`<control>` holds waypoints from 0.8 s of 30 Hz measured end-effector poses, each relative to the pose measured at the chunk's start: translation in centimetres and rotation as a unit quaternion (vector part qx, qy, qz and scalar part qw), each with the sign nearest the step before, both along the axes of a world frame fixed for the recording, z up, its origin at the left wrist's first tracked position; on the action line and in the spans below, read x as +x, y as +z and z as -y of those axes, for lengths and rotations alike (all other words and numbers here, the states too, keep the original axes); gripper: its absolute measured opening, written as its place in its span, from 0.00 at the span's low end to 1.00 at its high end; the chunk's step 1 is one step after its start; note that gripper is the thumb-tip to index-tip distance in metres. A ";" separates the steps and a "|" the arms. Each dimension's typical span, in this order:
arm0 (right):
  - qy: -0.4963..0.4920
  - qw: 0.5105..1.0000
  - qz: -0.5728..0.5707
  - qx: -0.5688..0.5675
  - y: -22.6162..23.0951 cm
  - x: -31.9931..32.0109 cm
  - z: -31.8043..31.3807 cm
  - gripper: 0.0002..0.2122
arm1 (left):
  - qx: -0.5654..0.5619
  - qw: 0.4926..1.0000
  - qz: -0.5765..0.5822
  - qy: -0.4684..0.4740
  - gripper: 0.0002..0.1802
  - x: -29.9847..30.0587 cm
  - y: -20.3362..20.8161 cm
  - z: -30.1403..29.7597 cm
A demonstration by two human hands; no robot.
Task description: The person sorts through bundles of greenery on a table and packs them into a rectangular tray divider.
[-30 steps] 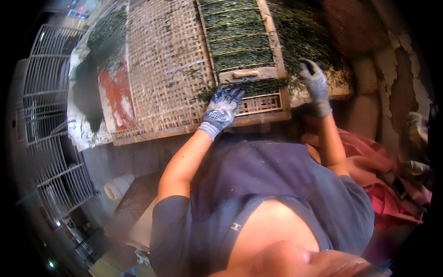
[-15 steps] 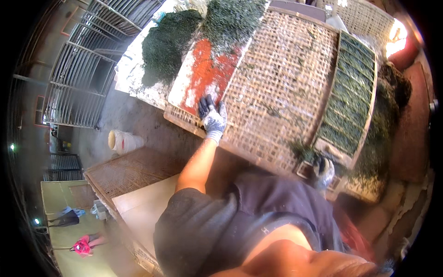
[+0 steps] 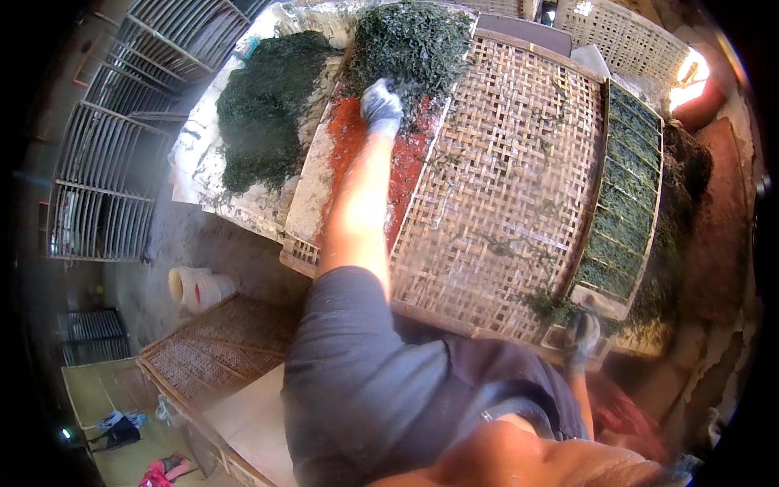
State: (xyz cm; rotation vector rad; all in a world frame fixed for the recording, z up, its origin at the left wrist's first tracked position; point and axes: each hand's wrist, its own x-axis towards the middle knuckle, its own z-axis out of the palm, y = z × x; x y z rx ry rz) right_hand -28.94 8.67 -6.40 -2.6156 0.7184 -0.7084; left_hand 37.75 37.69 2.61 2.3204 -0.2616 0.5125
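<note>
My left hand (image 3: 381, 109), in a pale glove, reaches far forward over a red-and-white board (image 3: 412, 166). Its fingers are curled at the near edge of a heap of dark green shredded leaves (image 3: 414, 45); what they hold, if anything, is hidden. My right hand (image 3: 581, 339), gloved too, is at the near right corner of the woven bamboo rack (image 3: 507, 162). It is beside the end block of a narrow slatted frame (image 3: 633, 187) filled with green leaves. How far its fingers are closed does not show clearly.
A second dark green heap (image 3: 272, 105) lies on white sheeting at the left. Metal shelving racks (image 3: 105, 187) stand beyond it. On the floor is a white bucket (image 3: 199, 288), near another woven rack (image 3: 219, 345). Loose leaves and a reddish-brown slab (image 3: 706, 219) lie at the right.
My left hand has moved forward from the board's near edge to the green heap, its fingers going from spread to curled. My right hand remains by the frame's corner. The view has shifted slightly.
</note>
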 end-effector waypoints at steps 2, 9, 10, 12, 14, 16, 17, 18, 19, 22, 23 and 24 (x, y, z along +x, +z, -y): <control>-0.029 0.999 -0.009 -0.021 -0.1 -1.4 -0.5 0.09 | -0.027 0.998 -0.047 -0.044 0.16 -2.2 0.1 -0.3; -0.009 0.999 -0.006 -0.041 0.7 0.0 -0.6 0.07 | 0.176 0.978 0.003 -0.110 0.16 -3.5 -0.4 -2.7; -0.003 1.000 -0.014 -0.026 0.6 0.1 -0.3 0.07 | 0.174 0.980 -0.057 -0.080 0.15 -2.7 0.1 -3.1; 0.011 1.000 0.007 -0.028 0.3 0.1 -0.1 0.08 | 0.095 0.988 -0.097 -0.067 0.16 -1.5 -0.6 -5.2; 0.009 0.999 0.017 -0.032 0.7 -0.7 0.0 0.07 | -0.142 0.975 -0.132 -0.108 0.09 -2.6 -0.6 -4.7; 0.043 0.998 0.037 -0.029 -0.3 0.7 0.4 0.07 | -0.446 0.867 -0.163 -0.153 0.14 -2.8 0.1 -9.9; 0.031 0.999 0.022 -0.028 -0.6 -0.6 0.7 0.07 | -0.509 0.817 -0.202 -0.179 0.16 -5.3 0.4 -7.8; 0.017 0.999 0.036 -0.031 0.1 -1.2 0.2 0.06 | -0.523 0.805 -0.212 -0.184 0.18 -8.4 1.6 -5.8; 0.023 0.999 0.011 -0.029 -0.8 -1.4 0.8 0.09 | -0.539 0.782 -0.247 -0.193 0.20 -11.6 3.0 -7.2; 0.011 1.000 -0.002 -0.014 -2.1 -2.6 1.4 0.14 | -0.527 0.757 -0.200 -0.329 0.21 -22.0 5.6 -4.5; 0.002 1.000 -0.027 0.015 -2.5 -2.9 1.9 0.15 | -0.525 0.763 -0.173 -0.336 0.23 -27.6 8.4 -1.9; 0.033 0.999 -0.017 0.029 -2.0 -3.1 2.3 0.16 | -0.535 0.734 -0.206 -0.364 0.21 -30.5 7.3 -0.8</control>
